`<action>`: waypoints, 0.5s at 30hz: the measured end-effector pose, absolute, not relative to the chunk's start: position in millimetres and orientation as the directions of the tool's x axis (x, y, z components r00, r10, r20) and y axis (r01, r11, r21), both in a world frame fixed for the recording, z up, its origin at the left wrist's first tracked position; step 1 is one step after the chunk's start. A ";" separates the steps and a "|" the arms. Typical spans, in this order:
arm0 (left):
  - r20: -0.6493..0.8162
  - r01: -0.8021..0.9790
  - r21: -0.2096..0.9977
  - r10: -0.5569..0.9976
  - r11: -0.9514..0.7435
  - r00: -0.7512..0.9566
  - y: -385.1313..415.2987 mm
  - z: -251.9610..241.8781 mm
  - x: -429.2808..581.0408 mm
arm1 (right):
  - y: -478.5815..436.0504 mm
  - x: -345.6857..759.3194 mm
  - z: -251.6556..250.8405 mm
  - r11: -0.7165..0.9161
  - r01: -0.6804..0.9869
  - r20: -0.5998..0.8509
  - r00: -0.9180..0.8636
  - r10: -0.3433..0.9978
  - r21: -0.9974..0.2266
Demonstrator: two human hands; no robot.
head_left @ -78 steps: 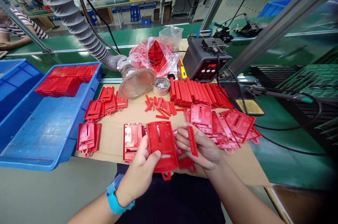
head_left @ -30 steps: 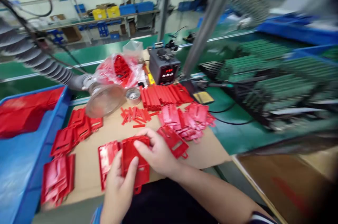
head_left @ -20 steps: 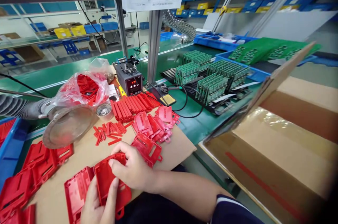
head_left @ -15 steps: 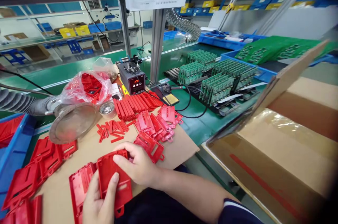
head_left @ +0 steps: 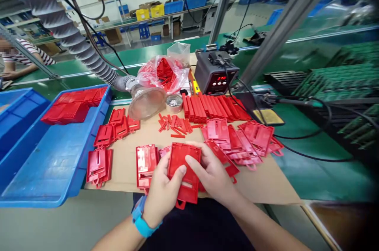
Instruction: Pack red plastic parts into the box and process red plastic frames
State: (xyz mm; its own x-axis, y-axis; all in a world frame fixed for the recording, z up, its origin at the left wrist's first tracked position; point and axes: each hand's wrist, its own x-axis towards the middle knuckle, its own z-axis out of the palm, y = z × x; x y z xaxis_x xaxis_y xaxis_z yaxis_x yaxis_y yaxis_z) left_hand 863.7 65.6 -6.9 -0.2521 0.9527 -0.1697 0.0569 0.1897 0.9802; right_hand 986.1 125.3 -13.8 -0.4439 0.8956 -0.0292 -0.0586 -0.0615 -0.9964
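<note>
Both hands hold one flat red plastic cover (head_left: 182, 166) just above the near edge of a cardboard sheet (head_left: 266, 184). My left hand (head_left: 161, 191), with a blue wristband, grips the cover's left side, thumb on its face. My right hand (head_left: 213, 174) wraps the cover's right side, thumb pressing on the front. Another red cover (head_left: 146, 162) lies flat just left of my hands. A heap of like covers (head_left: 245, 140) lies to the right. Small red strips (head_left: 174, 124) are scattered further back.
A blue bin (head_left: 44, 156) with stacked red parts stands at left. A fume hose with a clear funnel (head_left: 145, 101), a bag of red parts (head_left: 162, 71), a soldering station (head_left: 214, 75) and its iron (head_left: 296, 103) sit behind. Another person (head_left: 17, 59) works far left.
The view swung right to a cardboard box and circuit boards, then back to the bench. The loose red strip once in my right hand is gone; both hands now grip the cover.
</note>
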 end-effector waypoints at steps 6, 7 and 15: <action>-0.227 -0.144 0.970 0.947 0.198 -0.227 66.8 -11.0 860.1 | 118.6 990.5 -19.9 0.093 0.098 0.054 -0.342 0.938 -0.991; -0.226 -0.173 0.966 0.951 0.191 -0.212 67.0 -10.7 859.8 | 119.6 990.0 -19.6 0.129 0.134 0.077 -0.336 0.939 -0.983; -0.121 0.047 0.989 0.956 0.138 -0.268 62.3 -4.6 855.1 | 131.6 973.4 -5.5 0.041 0.048 0.020 -0.389 0.921 -0.998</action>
